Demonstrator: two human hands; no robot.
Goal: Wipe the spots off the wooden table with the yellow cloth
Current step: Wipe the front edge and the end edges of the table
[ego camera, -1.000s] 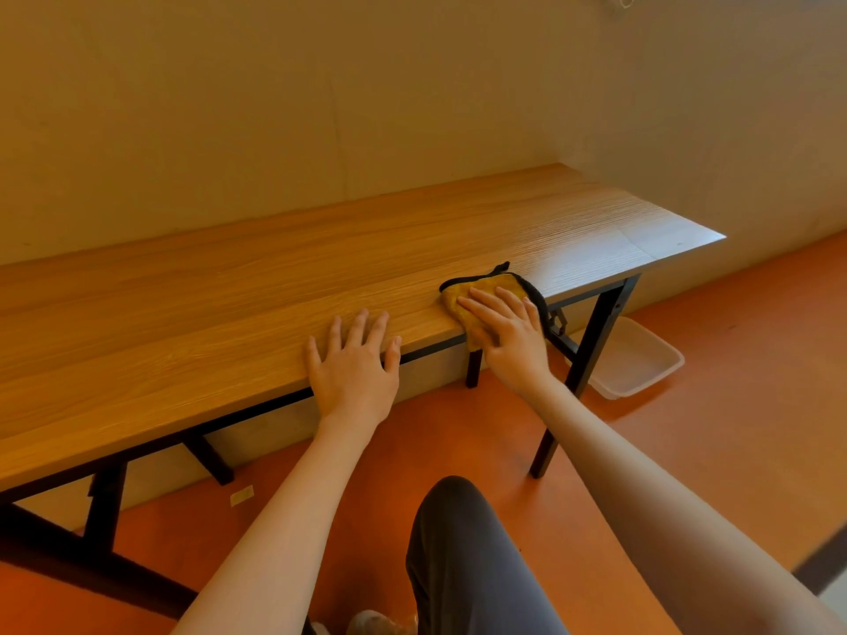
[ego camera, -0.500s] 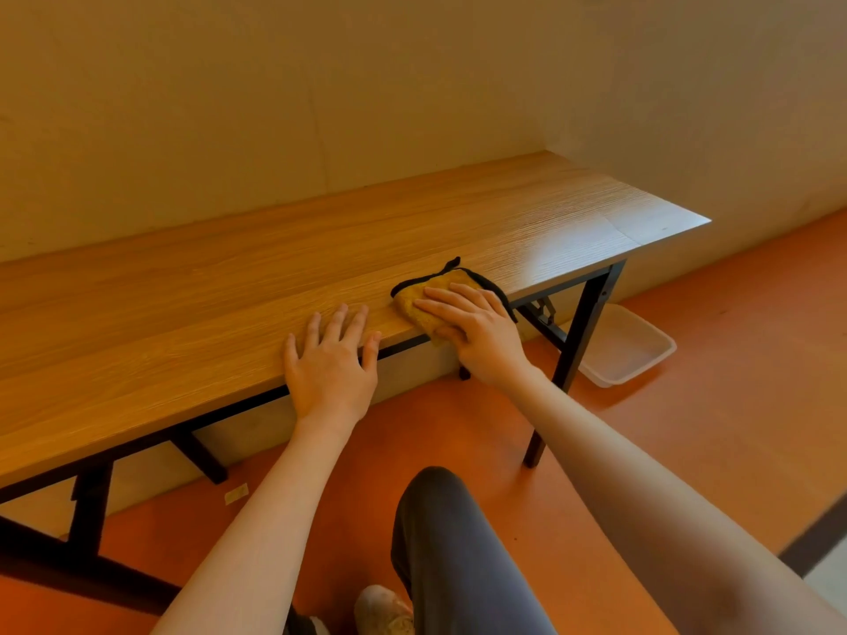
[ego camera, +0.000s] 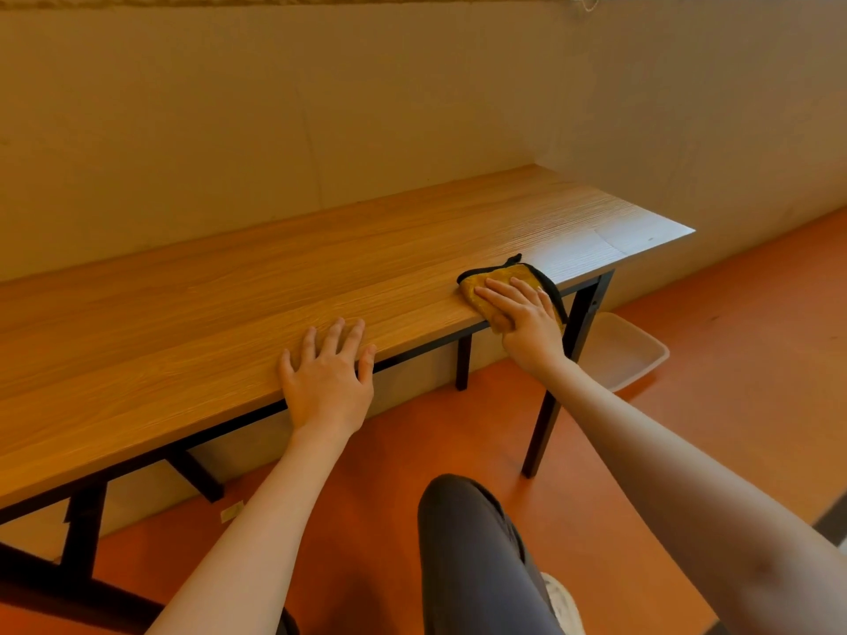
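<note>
Orange floor (ego camera: 458, 433) runs under a grey-trousered knee (ego camera: 463, 533) nearest the camera. Beyond it, the left hand (ego camera: 327, 378) lies flat with fingers spread on the near edge of the wooden table (ego camera: 206, 323). Further right, the right hand (ego camera: 522, 320) presses flat on the yellow cloth (ego camera: 497, 279), which sticks out past its fingertips. Beyond that wrist, a pale tray (ego camera: 628, 350) sits on the floor.

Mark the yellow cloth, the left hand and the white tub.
yellow cloth (ego camera: 513, 279): head view, bare far part.
left hand (ego camera: 327, 387): head view, back of hand.
white tub (ego camera: 618, 355): head view, inner wall.
</note>
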